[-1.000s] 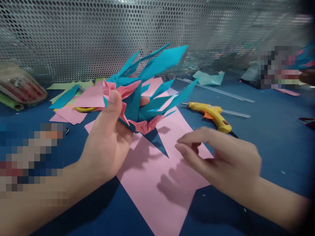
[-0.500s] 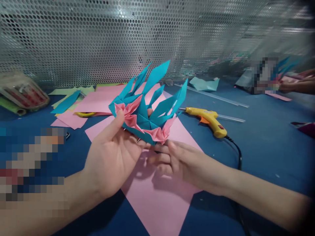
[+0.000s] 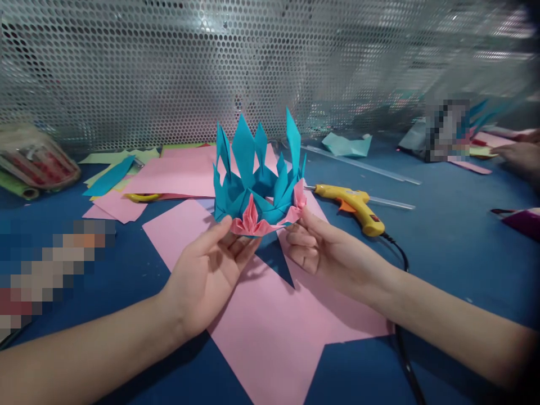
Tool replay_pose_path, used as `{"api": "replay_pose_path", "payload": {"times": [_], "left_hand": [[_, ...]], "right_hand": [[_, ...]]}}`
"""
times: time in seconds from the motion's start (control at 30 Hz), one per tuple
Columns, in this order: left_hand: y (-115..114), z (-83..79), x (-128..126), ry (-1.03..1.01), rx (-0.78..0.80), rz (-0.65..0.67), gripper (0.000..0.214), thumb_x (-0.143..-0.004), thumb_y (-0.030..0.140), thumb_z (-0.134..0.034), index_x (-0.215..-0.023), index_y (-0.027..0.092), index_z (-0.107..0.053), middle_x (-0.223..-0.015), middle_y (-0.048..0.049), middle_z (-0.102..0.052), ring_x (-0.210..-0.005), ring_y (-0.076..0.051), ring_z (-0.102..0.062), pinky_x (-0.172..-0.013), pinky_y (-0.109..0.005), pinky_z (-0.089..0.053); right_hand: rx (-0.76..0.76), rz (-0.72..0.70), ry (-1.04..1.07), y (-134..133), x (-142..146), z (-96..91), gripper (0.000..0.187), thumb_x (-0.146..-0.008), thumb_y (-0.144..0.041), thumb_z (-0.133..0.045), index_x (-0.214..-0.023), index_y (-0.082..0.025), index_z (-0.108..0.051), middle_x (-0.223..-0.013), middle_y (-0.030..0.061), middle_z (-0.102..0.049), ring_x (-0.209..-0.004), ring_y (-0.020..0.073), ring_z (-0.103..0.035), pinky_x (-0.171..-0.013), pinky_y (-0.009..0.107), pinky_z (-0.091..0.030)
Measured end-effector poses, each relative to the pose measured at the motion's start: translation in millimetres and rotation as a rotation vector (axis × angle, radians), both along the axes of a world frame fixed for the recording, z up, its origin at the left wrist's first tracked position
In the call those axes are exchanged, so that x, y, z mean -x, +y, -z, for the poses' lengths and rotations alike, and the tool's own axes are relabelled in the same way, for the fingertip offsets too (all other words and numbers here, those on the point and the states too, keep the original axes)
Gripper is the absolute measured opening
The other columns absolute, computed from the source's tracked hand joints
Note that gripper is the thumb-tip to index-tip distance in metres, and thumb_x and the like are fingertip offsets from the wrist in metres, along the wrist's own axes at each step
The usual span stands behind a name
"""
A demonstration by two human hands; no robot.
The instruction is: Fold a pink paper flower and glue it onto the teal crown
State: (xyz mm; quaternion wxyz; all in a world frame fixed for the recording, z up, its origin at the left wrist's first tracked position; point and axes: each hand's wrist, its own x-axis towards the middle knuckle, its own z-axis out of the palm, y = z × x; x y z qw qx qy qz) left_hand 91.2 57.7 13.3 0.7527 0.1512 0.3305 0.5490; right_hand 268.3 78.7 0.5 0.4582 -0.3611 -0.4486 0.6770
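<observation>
A folded paper crown [image 3: 264, 194], blue with tall pointed tips and pink folded pieces along its near side, is held up level between both hands. My left hand [image 3: 215, 264] grips its lower left edge, thumb on the outside and fingers beneath. At the lower right edge, my right hand [image 3: 323, 242] pinches the rim beside a pink piece, its other fingers curled. Below the crown lie overlapping pink paper sheets [image 3: 270, 332] on the blue table.
A yellow glue gun [image 3: 352, 205] with a black cord lies to the right, near clear glue sticks [image 3: 367, 166]. Pink and green papers [image 3: 172, 171] are stacked at the back left, beside a clear jar [image 3: 40, 157]. Another person's hand [image 3: 517, 152] shows far right.
The crown has turned from tilted to upright, its tips now pointing up. My right hand has moved slightly up and right to its rim; my left hand has shifted a little right.
</observation>
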Motion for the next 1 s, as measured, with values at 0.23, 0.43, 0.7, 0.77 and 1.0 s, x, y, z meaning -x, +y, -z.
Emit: {"api": "replay_pose_path", "payload": {"times": [0.23,0.43,0.7,0.77,1.0], "left_hand": [[7,-1.3,0,0.032,0.011,-0.055,0.037,-0.099,0.011,-0.040,-0.076,0.013,-0.070,-0.074,-0.0046,-0.072,-0.071,-0.012,-0.069,-0.072,-0.024,-0.062],[6,0.4,1,0.038,-0.020,-0.041,0.025,-0.095,0.010,-0.051,-0.079,0.012,-0.071,-0.081,-0.0048,-0.074,-0.075,-0.012,-0.071,-0.075,-0.023,-0.062],[5,-1.0,-1,0.070,0.020,-0.040,0.032,-0.094,0.007,-0.053,-0.066,0.012,-0.067,-0.072,-0.0002,-0.072,-0.066,-0.008,-0.069,-0.072,-0.019,-0.060],[6,-0.5,0,0.078,0.019,-0.044,0.032,-0.094,0.007,-0.053,-0.066,0.012,-0.066,-0.072,-0.0002,-0.071,-0.065,-0.007,-0.068,-0.072,-0.019,-0.060],[9,2.2,1,0.114,-0.059,-0.015,0.021,-0.093,0.007,-0.056,-0.078,0.014,-0.069,-0.078,0.0003,-0.073,-0.071,-0.007,-0.068,-0.078,-0.019,-0.057]], "right_hand": [[0.218,0.052,0.148,0,-2,5.2,0.028,-0.077,-0.035,-0.077,-0.075,-0.022,-0.053,-0.067,-0.0059,-0.055,-0.057,0.0050,-0.055,-0.061,0.013,-0.053],[0.347,0.103,0.228,-3,2,4.6,0.014,-0.086,-0.028,-0.070,-0.078,-0.022,-0.061,-0.080,-0.0027,-0.067,-0.074,0.0056,-0.066,-0.074,0.011,-0.055],[0.385,0.099,0.251,-5,7,5.4,0.015,-0.086,-0.027,-0.071,-0.074,-0.021,-0.064,-0.074,-0.0042,-0.065,-0.076,0.0051,-0.067,-0.073,0.011,-0.054],[0.390,0.093,0.247,-5,7,5.6,0.019,-0.091,-0.029,-0.065,-0.074,-0.021,-0.064,-0.076,-0.0039,-0.066,-0.076,0.0045,-0.067,-0.074,0.011,-0.054],[0.376,0.089,0.198,-4,9,4.7,0.021,-0.092,-0.030,-0.063,-0.073,-0.022,-0.066,-0.077,-0.0042,-0.068,-0.073,0.0046,-0.067,-0.078,0.011,-0.054]]}}
